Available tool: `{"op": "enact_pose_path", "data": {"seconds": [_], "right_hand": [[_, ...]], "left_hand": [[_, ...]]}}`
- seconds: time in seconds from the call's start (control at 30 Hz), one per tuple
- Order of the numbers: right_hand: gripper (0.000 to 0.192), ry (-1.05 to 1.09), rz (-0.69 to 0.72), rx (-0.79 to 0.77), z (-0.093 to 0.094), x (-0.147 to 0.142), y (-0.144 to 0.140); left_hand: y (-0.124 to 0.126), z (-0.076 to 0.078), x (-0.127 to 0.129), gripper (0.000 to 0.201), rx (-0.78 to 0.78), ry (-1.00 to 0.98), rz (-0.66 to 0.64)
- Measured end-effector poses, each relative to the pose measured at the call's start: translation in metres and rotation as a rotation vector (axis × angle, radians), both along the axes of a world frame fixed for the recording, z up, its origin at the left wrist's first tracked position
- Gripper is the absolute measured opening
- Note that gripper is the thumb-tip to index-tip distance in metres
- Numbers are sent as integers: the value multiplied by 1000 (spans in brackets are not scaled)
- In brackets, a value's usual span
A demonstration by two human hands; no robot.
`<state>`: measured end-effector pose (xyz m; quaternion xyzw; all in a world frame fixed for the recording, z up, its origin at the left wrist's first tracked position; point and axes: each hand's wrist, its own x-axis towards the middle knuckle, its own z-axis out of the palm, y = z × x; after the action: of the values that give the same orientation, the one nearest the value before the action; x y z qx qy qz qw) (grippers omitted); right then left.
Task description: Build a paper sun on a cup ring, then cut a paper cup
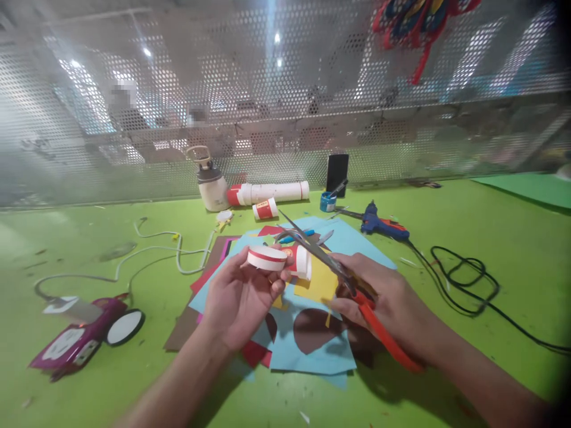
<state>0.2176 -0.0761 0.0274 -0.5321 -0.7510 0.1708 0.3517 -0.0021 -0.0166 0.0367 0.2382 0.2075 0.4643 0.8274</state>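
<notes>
My left hand [238, 297] holds up a short white paper roll with red bands [279, 258] above a pile of coloured paper sheets [307, 345]. My right hand [383, 297] grips red-handled scissors [332, 267], whose open blades point up and left, reaching just behind the roll. Both hands hover over the green table [446, 356].
A purple paper car with a white wheel [84, 336] lies at the left beside a white cable [147, 252]. At the back stand a white bottle [213, 184], a long white tube [272, 192], a small roll [265, 209], a blue paint pot [328, 201] and a phone [336, 171]. A blue glue gun [379, 223] with black cord [473, 285] lies right.
</notes>
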Motion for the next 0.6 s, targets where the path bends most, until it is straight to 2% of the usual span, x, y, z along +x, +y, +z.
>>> {"op": "enact_pose_path", "data": {"seconds": [0.13,0.23,0.37,0.5,0.6], "right_hand": [[50,-132,8,19,-1,2,-1],[50,-154,10,47,-1,1,-2],[36,-24,-35,38,0,-2,-3],[31,157,-182,-42,-2,-2,-1],[32,111,-159,30,-3,1,2]], "left_hand": [[-2,1,0,36,-1,4,-26],[-2,2,1,32,2,5,-21],[-1,2,1,37,-7,48,17],[-2,2,2,37,-22,60,31],[-3,1,3,35,-19,58,24]]}}
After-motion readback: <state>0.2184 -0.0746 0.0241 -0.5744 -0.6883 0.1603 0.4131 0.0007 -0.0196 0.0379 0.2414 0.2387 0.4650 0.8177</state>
